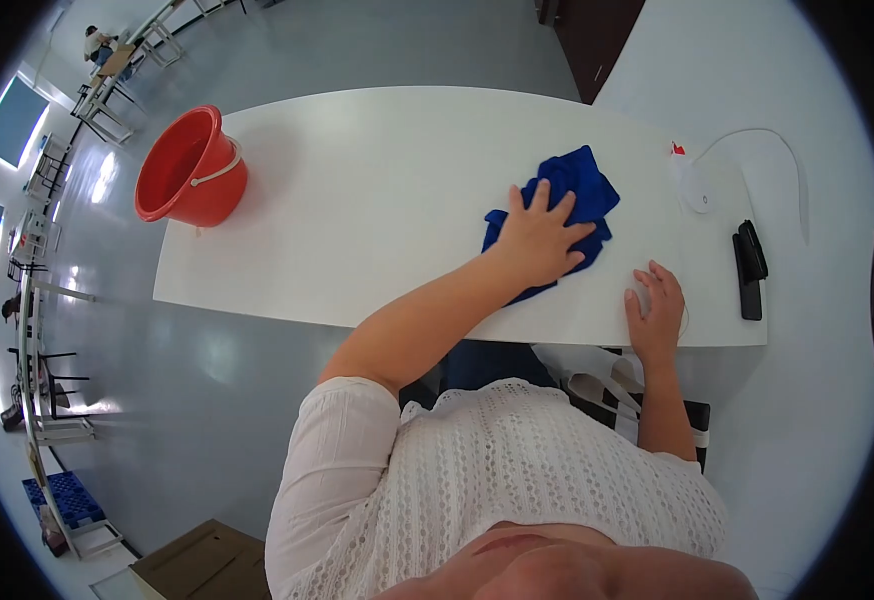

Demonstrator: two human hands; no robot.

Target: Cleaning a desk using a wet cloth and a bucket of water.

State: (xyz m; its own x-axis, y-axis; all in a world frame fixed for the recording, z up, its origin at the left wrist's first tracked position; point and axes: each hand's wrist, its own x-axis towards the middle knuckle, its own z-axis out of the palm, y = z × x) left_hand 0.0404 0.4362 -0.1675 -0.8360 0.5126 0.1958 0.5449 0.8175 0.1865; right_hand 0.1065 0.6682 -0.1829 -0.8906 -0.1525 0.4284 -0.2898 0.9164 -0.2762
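My left hand lies palm down with spread fingers on a crumpled dark blue cloth, at the right half of the white table. The cloth bunches out beyond the fingertips and on both sides of the hand; its part under the palm is hidden. To the right, near the table's front edge, my right hand rests with its fingers slightly bent and apart, holding nothing. A red plastic bucket with a pale handle stands at the table's left end, tilted in this view.
A black stapler-like object lies near the table's right edge. Behind my right hand is a white device with a cable. A bag with pale straps is below the front edge. A cardboard box stands lower left; a person sits far off.
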